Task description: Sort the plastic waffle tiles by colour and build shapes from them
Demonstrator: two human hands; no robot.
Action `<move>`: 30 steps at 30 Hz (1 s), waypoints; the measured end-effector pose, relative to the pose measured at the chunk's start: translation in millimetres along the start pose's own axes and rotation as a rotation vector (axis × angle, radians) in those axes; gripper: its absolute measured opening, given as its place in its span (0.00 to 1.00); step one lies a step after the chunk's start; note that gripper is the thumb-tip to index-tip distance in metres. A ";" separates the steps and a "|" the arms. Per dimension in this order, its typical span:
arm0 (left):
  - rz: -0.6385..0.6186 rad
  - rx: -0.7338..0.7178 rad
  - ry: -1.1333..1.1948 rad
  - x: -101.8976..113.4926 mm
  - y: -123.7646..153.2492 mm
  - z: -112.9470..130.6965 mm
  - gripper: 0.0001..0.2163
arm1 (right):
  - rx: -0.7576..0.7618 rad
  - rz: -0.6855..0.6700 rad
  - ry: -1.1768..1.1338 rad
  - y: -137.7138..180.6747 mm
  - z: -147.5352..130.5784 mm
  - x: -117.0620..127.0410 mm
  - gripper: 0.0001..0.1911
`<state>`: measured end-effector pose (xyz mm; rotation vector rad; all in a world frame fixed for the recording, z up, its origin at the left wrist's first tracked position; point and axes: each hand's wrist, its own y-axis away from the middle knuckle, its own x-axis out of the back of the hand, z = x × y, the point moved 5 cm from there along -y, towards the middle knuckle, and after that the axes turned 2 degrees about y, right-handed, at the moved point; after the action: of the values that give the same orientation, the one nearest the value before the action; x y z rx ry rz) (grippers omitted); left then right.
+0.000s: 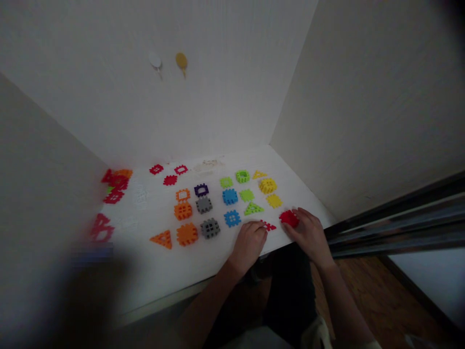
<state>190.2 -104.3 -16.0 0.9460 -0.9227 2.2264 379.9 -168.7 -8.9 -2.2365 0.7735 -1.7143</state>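
Note:
My left hand (pixel 250 242) is closed at the table's front edge, its fingertips on the left end of a red triangular building tile (pixel 269 226). Part of that tile is hidden under the fingers. To its right, my right hand (pixel 308 230) has thumb and fingers around a red square building tile (pixel 289 218) with notched edges. Just beyond the hands lie a lime triangular tile (pixel 253 209), a yellow square tile (pixel 274 200) and a blue square tile (pixel 232 218).
Orange tiles (pixel 187 234), grey tiles (pixel 210 228) and a dark purple frame tile (pixel 201 190) lie left of centre on the white table (pixel 152 271). Red tiles (pixel 114 196) are heaped at the far left. Walls enclose the back and sides; two hooks (pixel 181 60) are on the back wall.

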 end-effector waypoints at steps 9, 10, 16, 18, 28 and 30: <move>0.011 -0.012 0.007 0.8 0.6 0.3 0.08 | -0.036 -0.029 0.003 0.9 -13.6 -6.4 0.18; 0.011 -0.014 0.008 0.2 0.7 0.1 0.08 | -0.040 -0.027 0.008 1.6 -14.3 -6.9 0.18; 0.015 -0.005 0.000 -2.1 -1.7 -0.5 0.08 | -0.052 -0.017 0.032 1.0 -10.4 -11.1 0.19; 0.012 -0.004 -0.008 -2.1 -3.2 0.3 0.08 | -0.031 -0.021 0.024 -1.5 -9.3 -12.1 0.19; -0.019 -0.031 -0.055 0.8 -3.2 5.5 0.10 | 0.065 -0.063 0.002 -3.7 -10.4 -9.6 0.20; -0.027 -0.032 -0.050 2.6 -2.1 6.9 0.10 | 0.090 -0.046 -0.013 -3.6 -12.7 -3.1 0.19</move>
<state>192.9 -107.7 -9.7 0.9973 -0.9594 2.1685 368.3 -162.3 -6.1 -2.2200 0.6334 -1.7171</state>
